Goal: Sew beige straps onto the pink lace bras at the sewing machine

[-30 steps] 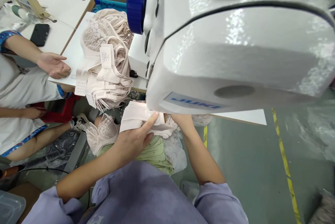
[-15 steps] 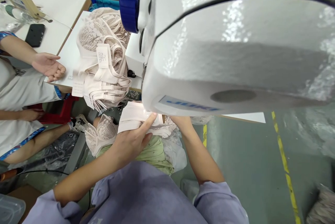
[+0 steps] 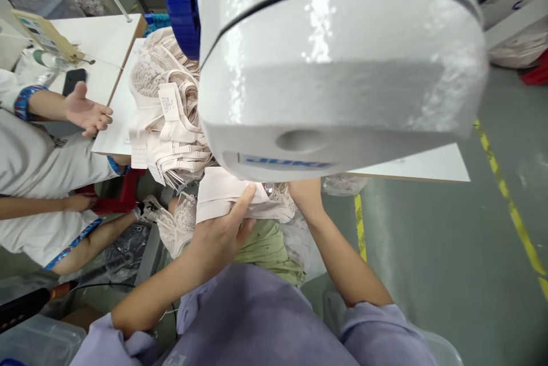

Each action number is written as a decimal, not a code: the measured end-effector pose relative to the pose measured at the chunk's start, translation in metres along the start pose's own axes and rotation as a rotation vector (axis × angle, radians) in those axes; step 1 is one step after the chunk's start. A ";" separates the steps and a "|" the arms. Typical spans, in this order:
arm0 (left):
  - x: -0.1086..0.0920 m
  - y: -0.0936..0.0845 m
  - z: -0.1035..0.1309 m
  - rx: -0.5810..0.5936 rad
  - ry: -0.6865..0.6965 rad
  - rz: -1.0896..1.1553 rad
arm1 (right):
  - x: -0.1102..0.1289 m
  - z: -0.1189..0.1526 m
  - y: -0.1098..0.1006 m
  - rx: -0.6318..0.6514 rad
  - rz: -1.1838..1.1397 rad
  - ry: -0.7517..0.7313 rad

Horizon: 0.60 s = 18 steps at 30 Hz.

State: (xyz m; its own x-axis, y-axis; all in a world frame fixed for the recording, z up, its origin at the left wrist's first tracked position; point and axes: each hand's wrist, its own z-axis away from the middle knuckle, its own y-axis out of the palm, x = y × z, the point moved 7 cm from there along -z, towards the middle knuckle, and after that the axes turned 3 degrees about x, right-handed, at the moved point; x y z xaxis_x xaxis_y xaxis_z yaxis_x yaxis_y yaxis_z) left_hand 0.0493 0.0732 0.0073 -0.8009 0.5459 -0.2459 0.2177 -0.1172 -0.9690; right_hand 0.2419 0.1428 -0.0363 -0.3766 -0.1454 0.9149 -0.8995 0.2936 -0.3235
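A white sewing machine head (image 3: 342, 86) fills the upper middle of the view. Below its front edge, my left hand (image 3: 222, 232) grips a pale beige fabric piece (image 3: 218, 194), index finger and thumb pressed on it. My right hand (image 3: 306, 194) is at the lace end of that piece, its fingers hidden under the machine head. A small metal part (image 3: 269, 188) shows between the hands. To the left, a pile of beige lace bras (image 3: 171, 109) with a white label lies on the white table (image 3: 115, 92). Another lace bra (image 3: 177, 223) hangs below the pile.
At the left, a co-worker's open hand (image 3: 88, 112) reaches over the table edge beside a dark phone (image 3: 73, 77). Green fabric (image 3: 268, 246) lies across my lap. The table (image 3: 428, 163) extends right under the machine. A red stool (image 3: 124, 194) stands at the left.
The view has shifted, and the machine head appears farther left. The co-worker's hand has turned and its fingers have spread. My hands keep nearly the same pose on the fabric.
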 end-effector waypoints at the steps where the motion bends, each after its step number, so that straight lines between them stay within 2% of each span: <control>1: 0.000 -0.001 0.000 -0.002 -0.006 -0.003 | -0.002 0.002 -0.003 -0.022 -0.042 0.009; 5: 0.001 0.000 -0.001 0.030 -0.023 0.021 | -0.009 0.010 -0.008 -0.036 -0.125 0.060; 11: -0.005 -0.002 -0.003 -0.011 -0.010 -0.045 | -0.020 0.022 -0.008 -0.008 -0.201 0.132; 18: -0.008 0.002 -0.004 0.022 0.014 -0.031 | -0.010 0.034 -0.007 0.027 -0.255 0.134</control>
State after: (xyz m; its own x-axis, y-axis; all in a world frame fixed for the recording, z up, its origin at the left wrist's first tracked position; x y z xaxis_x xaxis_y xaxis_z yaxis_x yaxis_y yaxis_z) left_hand 0.0587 0.0720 0.0074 -0.7991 0.5613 -0.2156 0.1805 -0.1182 -0.9765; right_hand 0.2447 0.1098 -0.0510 -0.1064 -0.0847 0.9907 -0.9677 0.2379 -0.0835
